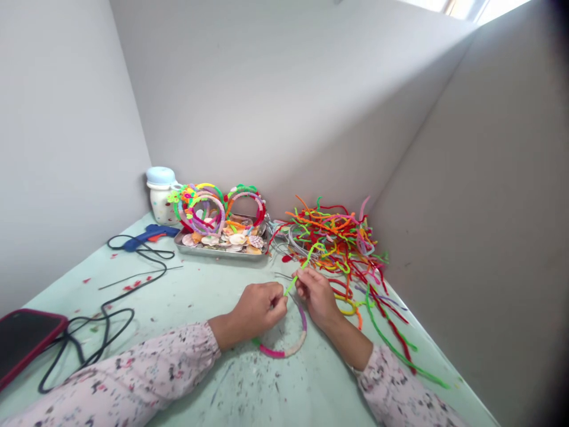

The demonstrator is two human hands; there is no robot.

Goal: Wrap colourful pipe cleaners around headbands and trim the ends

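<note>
A bright green pipe cleaner (307, 258) runs slantwise between my two hands, its upper end curled over. My left hand (261, 307) is closed, thumb against the curled fingers, at the strip's lower end. Higher up, my right hand (316, 295) pinches the same strip between thumb and fingers. Beneath both hands is a round hoop (294, 347) wrapped in purple, white, magenta and green sections. Its upper part shows thin and bare. My left hand covers part of the hoop, and whether those fingers also hold it cannot be seen.
A metal tray (222, 257) of seashells carries several decorated hoops (207, 216). Tangled pipe cleaners (338, 231) spread along the right. At left are a white jar (160, 198) with a blue lid, a blue glue gun (149, 236), a black cord (106, 314) and a phone (26, 344).
</note>
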